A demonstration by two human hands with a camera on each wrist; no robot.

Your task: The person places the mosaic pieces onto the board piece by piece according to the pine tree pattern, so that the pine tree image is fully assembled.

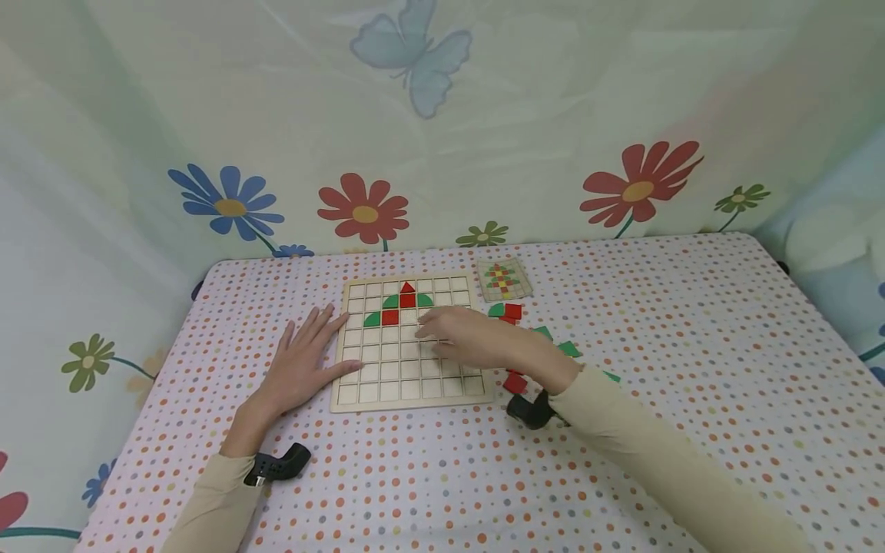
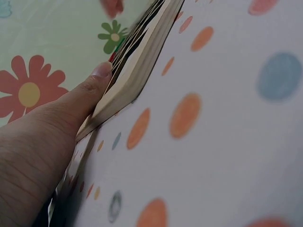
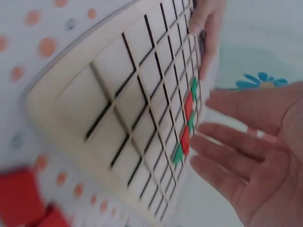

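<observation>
A pale wooden grid board (image 1: 371, 390) lies flat on the table. In its upper rows sit a red triangle (image 1: 407, 288), red squares (image 1: 390, 317) and green rounded pieces (image 1: 372, 319). My left hand (image 1: 301, 367) rests at the board's left side, fingers spread and thumb over the edge; the left wrist view shows the thumb (image 2: 92, 87) against the rim. Above the board's right half is my right hand (image 1: 459, 336), with loosely bent fingers near the third row. Nothing shows between those fingers (image 3: 227, 156) in the right wrist view.
A picture card (image 1: 503, 279) with a tree-shaped pattern lies beyond the board's upper right corner. Loose red pieces (image 1: 515, 382) and green pieces (image 1: 569, 349) are scattered right of the board, partly hidden by the right forearm. A flowered cloth (image 1: 442, 200) hangs behind the dotted table (image 1: 415, 476).
</observation>
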